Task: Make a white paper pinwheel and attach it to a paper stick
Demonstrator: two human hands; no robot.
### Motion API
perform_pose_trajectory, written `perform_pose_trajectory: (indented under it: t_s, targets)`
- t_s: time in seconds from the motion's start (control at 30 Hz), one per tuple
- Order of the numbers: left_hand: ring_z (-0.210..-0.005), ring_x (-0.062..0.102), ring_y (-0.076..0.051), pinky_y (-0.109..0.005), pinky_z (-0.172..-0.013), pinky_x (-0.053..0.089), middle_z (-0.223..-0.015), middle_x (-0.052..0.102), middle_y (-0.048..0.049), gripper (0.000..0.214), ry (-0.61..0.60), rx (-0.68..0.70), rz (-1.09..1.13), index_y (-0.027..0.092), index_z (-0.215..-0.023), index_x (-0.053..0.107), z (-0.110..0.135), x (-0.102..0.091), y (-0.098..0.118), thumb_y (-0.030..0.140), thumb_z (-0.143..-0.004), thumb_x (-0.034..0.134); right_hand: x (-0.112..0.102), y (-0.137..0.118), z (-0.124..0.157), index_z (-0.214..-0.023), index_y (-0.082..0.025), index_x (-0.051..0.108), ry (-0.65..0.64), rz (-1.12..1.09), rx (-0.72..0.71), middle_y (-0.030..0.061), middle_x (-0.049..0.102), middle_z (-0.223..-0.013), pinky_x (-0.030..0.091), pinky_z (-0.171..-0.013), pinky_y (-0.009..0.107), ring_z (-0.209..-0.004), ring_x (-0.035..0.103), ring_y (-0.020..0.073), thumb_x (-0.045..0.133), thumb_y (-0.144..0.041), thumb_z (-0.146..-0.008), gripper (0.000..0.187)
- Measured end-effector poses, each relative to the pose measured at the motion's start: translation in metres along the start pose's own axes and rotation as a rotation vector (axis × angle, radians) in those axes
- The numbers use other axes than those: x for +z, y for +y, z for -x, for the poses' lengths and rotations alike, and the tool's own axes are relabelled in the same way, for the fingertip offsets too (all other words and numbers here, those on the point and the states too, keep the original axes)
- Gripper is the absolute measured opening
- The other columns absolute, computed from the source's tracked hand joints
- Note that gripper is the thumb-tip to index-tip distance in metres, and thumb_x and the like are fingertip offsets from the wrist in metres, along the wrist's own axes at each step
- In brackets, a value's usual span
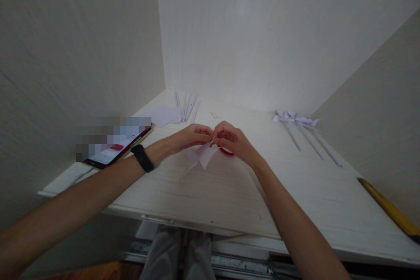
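Over the middle of a white wooden desk, my left hand and my right hand meet fingertip to fingertip. Both pinch the top of a folded white paper piece whose pointed flaps hang down toward the desk. A black band sits on my left wrist. A small red ring-shaped thing lies on the desk just under my right hand, partly hidden by it.
A phone lies at the desk's left edge. White paper squares and rolled paper sticks lie at the back left. Three finished paper pinwheels on sticks lie at the right. A yellow-handled tool rests at the far right edge.
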State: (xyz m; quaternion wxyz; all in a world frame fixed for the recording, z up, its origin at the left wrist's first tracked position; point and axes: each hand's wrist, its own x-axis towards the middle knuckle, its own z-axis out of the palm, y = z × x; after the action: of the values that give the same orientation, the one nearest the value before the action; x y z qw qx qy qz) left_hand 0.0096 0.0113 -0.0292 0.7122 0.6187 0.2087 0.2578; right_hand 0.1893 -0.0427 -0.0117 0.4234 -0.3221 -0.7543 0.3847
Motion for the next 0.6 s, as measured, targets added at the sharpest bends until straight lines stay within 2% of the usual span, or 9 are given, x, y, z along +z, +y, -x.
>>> perform_pose_trajectory:
  t_s: [0.13, 0.23, 0.47, 0.6]
  targets:
    - [-0.066, 0.057, -0.008, -0.020, -0.063, 0.038, -0.072, 0.065, -0.0018, 0.019, 0.049, -0.012, 0.001, 0.011, -0.074, 0.064, 0.0009, 0.0027, 0.0029, 0.024, -0.063, 0.072, -0.0003, 0.0013, -0.0001, -0.080, -0.020, 0.060, 0.030, 0.028, -0.007, 0.0001, 0.053, -0.084, 0.047, -0.069, 0.025, -0.074, 0.056, 0.0089, 0.061, -0.028, -0.079, 0.009]
    - [-0.064, 0.057, -0.008, -0.020, -0.061, 0.037, -0.071, 0.064, -0.0013, 0.021, 0.041, 0.006, 0.027, 0.012, -0.074, 0.062, 0.0009, 0.0032, 0.0034, 0.024, -0.061, 0.074, -0.0008, 0.0032, -0.0011, -0.080, -0.019, 0.060, 0.047, 0.029, -0.024, -0.0004, 0.053, -0.083, 0.046, -0.066, 0.024, -0.071, 0.054, 0.0078, 0.062, -0.025, -0.078, 0.007]
    - [-0.056, 0.053, -0.006, -0.017, -0.050, 0.031, -0.074, 0.064, -0.0003, 0.023, 0.072, 0.003, -0.015, 0.014, -0.081, 0.058, 0.0025, 0.0043, 0.0056, 0.024, -0.066, 0.071, -0.0013, 0.0043, -0.0020, -0.078, -0.019, 0.062, 0.068, -0.008, -0.065, -0.0004, 0.055, -0.080, 0.047, -0.070, 0.023, -0.074, 0.057, 0.0081, 0.063, -0.023, -0.077, 0.003]
    - [-0.062, 0.058, -0.007, -0.017, -0.055, 0.036, -0.074, 0.065, -0.0004, 0.025, 0.074, 0.052, 0.033, 0.013, -0.081, 0.057, 0.0018, 0.0063, 0.0062, 0.021, -0.064, 0.073, -0.0006, 0.0052, -0.0018, -0.077, -0.019, 0.062, 0.082, -0.013, -0.055, -0.0001, 0.056, -0.080, 0.047, -0.071, 0.024, -0.073, 0.058, 0.0088, 0.064, -0.026, -0.077, 0.007]
